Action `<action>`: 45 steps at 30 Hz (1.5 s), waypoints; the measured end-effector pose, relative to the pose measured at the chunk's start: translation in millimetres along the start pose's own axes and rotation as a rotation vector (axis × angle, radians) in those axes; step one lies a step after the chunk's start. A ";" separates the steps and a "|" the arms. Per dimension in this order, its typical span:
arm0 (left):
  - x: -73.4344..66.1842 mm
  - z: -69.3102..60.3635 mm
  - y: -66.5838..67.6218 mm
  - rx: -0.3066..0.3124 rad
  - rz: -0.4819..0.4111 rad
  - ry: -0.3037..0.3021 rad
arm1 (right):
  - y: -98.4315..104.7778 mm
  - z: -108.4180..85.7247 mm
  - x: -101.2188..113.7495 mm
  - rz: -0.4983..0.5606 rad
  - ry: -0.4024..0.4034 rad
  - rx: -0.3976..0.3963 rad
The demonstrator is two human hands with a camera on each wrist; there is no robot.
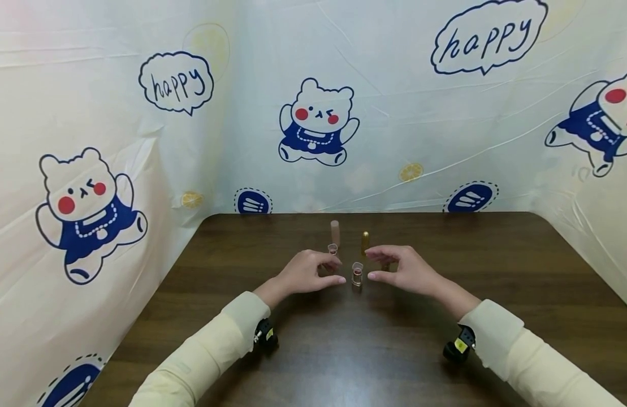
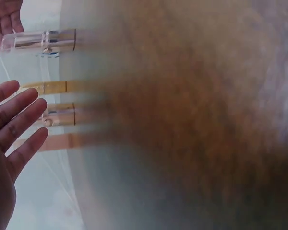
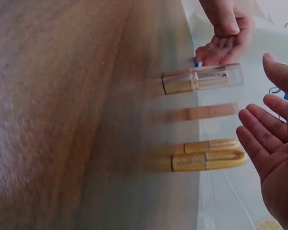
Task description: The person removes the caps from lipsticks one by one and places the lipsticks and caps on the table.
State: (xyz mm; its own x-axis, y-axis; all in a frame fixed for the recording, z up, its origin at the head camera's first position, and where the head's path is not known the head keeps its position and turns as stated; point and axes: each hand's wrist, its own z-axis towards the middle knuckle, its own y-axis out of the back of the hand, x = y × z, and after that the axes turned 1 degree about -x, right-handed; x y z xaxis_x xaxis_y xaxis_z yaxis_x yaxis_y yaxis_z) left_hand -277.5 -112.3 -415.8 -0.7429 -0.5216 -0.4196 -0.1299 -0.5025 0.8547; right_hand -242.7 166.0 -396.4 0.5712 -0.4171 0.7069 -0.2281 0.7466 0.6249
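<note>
We see the left hand (image 1: pixel 309 272), thumb and fingers parted and empty, with a rear clear-capped tube (image 1: pixel 333 249) and a pink tube (image 1: pixel 335 232) just beyond it. Between the hands, a front clear-capped tube (image 1: pixel 357 275) stands upright on the desk (image 1: pixel 338 350); beyond the right hand (image 1: pixel 406 270), likewise parted and empty, are two gold tubes (image 3: pixel 199 162), one partly hidden.

Left hand (image 2: pixel 0 158) with fingers extended, right hand (image 2: pixel 5 17), clear-capped tube (image 2: pixel 61 40), gold tube (image 2: pixel 57 87), pink tube (image 2: pixel 61 142), blurred tabletop (image 2: pixel 192 120)

Brn table (image 1: pixel 323 362), prob. wood; bear-print cloth (image 1: pixel 389 124) behind.
</note>
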 end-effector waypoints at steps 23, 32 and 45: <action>-5.3 5.7 -23.8 0.090 -0.066 0.008 | -32.9 4.9 -4.6 0.016 -0.030 0.001; -8.1 7.8 -21.6 0.088 -0.077 0.001 | -41.0 9.8 -0.5 0.032 -0.098 -0.053; -10.3 11.6 -20.1 0.107 -0.105 0.043 | -44.9 13.1 3.4 0.094 -0.187 -0.099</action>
State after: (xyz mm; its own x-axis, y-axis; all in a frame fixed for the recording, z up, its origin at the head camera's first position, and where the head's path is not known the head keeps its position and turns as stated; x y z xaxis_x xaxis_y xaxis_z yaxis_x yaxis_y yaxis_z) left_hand -274.8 -88.8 -425.2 -0.6933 -0.5000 -0.5190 -0.2763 -0.4807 0.8322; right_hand -240.8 124.2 -417.8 0.3933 -0.4251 0.8152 -0.1897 0.8301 0.5244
